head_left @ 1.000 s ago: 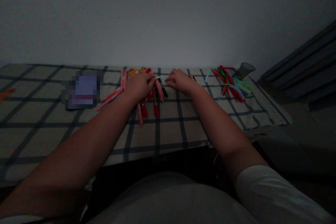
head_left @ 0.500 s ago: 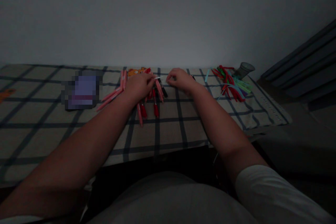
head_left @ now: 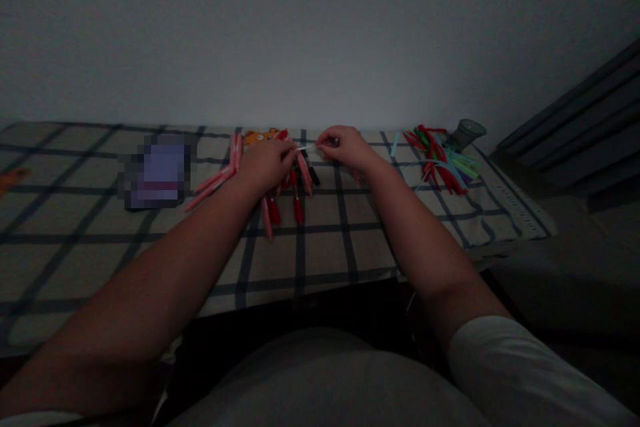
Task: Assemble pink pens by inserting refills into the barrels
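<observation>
My left hand (head_left: 270, 161) is closed, its thumb and fingertips pinching one end of a thin white strip (head_left: 306, 147). At the strip's other end, the thumb and forefinger of my right hand (head_left: 343, 147) pinch together. The strip stretches across the gap between my hands. Below and around my left hand lie several pink and red pens (head_left: 298, 209), some partly covered by it. A black pen (head_left: 313, 175) lies just right of them. Something reddish shows in part under my right wrist.
An orange piece with a bear face (head_left: 257, 137) lies behind my left hand. Pink pens (head_left: 210, 181) lie to its left, then a blurred-out purple object (head_left: 161, 170). On the right are colourful strips (head_left: 443, 163) and a clear cup (head_left: 466, 135) on the checked cloth (head_left: 320, 247).
My right hand has moved slightly left and up, and its fingertips have closed on the free end of the white strip. My left hand has hardly moved.
</observation>
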{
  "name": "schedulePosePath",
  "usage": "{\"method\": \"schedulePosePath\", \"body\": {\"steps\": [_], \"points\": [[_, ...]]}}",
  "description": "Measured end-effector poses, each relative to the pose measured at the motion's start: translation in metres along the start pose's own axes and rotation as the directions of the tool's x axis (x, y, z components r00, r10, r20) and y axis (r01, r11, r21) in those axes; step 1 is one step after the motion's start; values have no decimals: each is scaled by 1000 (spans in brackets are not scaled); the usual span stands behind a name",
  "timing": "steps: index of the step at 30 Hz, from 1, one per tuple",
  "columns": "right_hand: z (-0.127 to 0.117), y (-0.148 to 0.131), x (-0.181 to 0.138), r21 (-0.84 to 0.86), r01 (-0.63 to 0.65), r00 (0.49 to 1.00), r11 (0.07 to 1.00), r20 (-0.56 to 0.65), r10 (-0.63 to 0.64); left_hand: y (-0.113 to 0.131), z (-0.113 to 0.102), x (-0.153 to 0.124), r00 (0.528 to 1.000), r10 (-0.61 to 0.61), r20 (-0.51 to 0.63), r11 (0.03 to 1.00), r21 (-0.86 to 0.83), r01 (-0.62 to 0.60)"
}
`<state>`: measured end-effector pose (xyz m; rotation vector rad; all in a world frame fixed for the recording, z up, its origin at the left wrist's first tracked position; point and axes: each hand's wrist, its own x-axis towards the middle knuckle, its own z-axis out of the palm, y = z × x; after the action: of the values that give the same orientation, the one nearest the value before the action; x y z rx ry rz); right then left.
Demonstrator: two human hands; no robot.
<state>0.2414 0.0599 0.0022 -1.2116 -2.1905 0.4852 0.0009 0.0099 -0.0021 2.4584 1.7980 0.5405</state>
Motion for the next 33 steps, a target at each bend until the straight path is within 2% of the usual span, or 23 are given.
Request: {"method": "schedulePosePath", "body": {"steps": [11,18,33], "points": [[0,-4,0,-10,8,1000,1000,4,-8,1,-2,0,1000,-13,5,1000,24,13],[-2,-1,0,-46,28,1000,999,2,-27,-2,2,0,1000,5,-21,1000,-1,-5],[-1,6,3,-69,49,998,996,-24,-51,-1,1,1,1000,9,1,1000,23,-9]]}}
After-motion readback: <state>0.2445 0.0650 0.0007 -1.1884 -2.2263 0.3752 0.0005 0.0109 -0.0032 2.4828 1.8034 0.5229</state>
